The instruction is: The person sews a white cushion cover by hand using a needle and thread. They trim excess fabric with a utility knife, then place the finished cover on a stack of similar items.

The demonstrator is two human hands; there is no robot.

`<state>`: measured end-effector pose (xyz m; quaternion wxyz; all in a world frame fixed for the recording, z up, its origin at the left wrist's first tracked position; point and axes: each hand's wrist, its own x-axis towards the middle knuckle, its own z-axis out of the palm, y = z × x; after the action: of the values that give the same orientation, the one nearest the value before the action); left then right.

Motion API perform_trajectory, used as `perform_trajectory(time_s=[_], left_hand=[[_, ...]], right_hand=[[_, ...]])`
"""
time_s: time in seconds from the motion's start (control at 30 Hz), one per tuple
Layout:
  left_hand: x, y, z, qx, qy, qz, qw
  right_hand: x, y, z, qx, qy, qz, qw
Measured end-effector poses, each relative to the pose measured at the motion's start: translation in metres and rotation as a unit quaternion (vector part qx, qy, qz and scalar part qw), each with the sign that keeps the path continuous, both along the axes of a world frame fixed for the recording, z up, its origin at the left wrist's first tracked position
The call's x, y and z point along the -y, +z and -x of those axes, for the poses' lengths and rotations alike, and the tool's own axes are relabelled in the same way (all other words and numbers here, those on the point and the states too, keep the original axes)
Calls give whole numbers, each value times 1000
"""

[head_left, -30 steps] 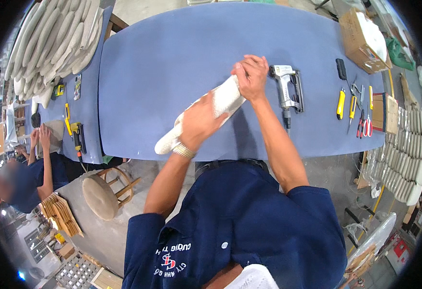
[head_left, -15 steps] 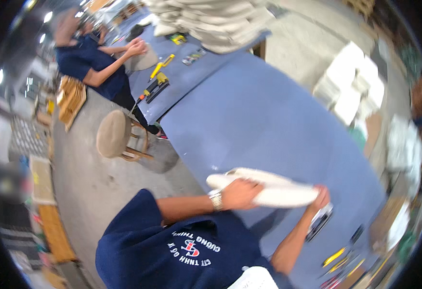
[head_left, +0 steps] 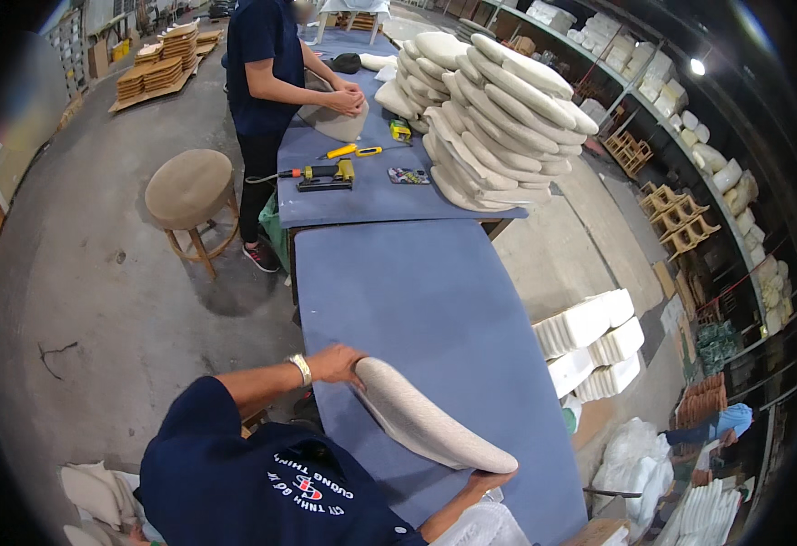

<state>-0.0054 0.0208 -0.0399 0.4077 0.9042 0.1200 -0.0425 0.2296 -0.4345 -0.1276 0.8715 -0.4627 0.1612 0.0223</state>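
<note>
Between my hands is a beige fabric-covered seat cushion (head_left: pixel 426 419), tilted up on edge over the blue-grey table (head_left: pixel 408 291). My left hand (head_left: pixel 337 364), with a metal watch at the wrist, is closed on its far left end. At the near right end my right hand (head_left: pixel 488 482) grips the cushion's lower corner; some of those fingers are hidden behind it. The cushion's back face cannot be seen. Whether its lower edge touches the table I cannot tell.
A tall stack of beige cushions (head_left: pixel 508 118) stands on the farther table. A yellow-green staple gun (head_left: pixel 326 175) lies there by yellow tools. One co-worker (head_left: pixel 267 82) handles another cushion beside it. A round stool (head_left: pixel 189 189) stands left; white foam stacks (head_left: pixel 590 341) sit right.
My view has swung round and straightened. My left hand has shifted from the cushion's middle to its end, and the cushion now slants down from left to right. The hand tools have left view.
</note>
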Motion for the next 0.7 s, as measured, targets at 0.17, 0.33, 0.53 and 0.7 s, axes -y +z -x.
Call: perform_trajectory(time_s=[0.17, 0.33, 0.53, 0.7], left_hand=[[-4, 209, -43, 362, -74, -144, 918], [79, 262, -75, 355, -84, -185, 912], [131, 250, -123, 354, -86, -50, 930], [153, 251, -122, 248, -187, 154, 938]], right_hand=[[-59, 29, 49, -23, 23, 49, 998], [-79, 89, 33, 27, 69, 137, 988], [-117, 282, 30, 482, -16, 356, 800], [-131, 311, 24, 461, 30, 493, 737]])
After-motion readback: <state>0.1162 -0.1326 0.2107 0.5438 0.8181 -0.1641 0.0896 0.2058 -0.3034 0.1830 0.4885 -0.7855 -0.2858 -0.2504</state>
